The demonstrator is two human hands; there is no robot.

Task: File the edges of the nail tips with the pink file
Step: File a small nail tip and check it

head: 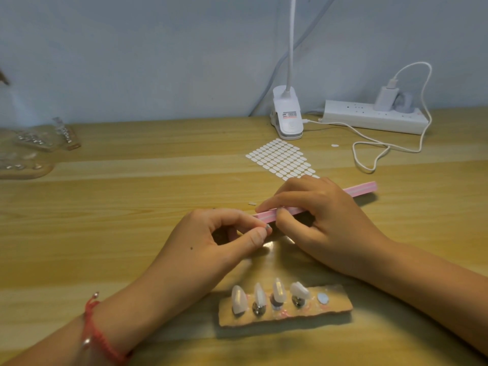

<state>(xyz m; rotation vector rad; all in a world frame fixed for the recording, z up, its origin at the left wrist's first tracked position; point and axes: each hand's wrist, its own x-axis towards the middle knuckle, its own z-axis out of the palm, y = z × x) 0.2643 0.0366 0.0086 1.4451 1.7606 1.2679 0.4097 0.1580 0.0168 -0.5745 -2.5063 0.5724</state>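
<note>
Left hand: the left hand [224,233] is pinching one small tip [268,228] between thumb and forefinger, with the other fingers curling underneath.
Right hand: the right hand [324,220] is gripping the file [361,188] partway along, forefinger lying on top and thumb pressing from the near side.
File axis: the file is slanting from its low left end, just beside the pinched tip, up and away to the right, and its far end is sticking out past the right hand above the table [132,207].
Key relation: the tip is sitting at the file's left end, to the left of the right hand's grip and just below the file's near edge. Whether the two are touching is not clear, since the fingers are hiding the join.
Nearer hand: the left hand is bringing the tip to the file, and the right hand is positioned to supply the stroke along the long axis.
Coming move: it is probably calling for short strokes along that slant while the pinch is keeping the tip's edge against the grit.
Other tips: four tips [239,299] are standing on mounts along the strip [338,305] near the person, and the fifth pad [322,298] is showing bare.
Risk: the tip is looking small enough to twist or slip out of the pinch.
Behind: a sheet [282,159] of white stickers is lying just beyond the hands.
</note>
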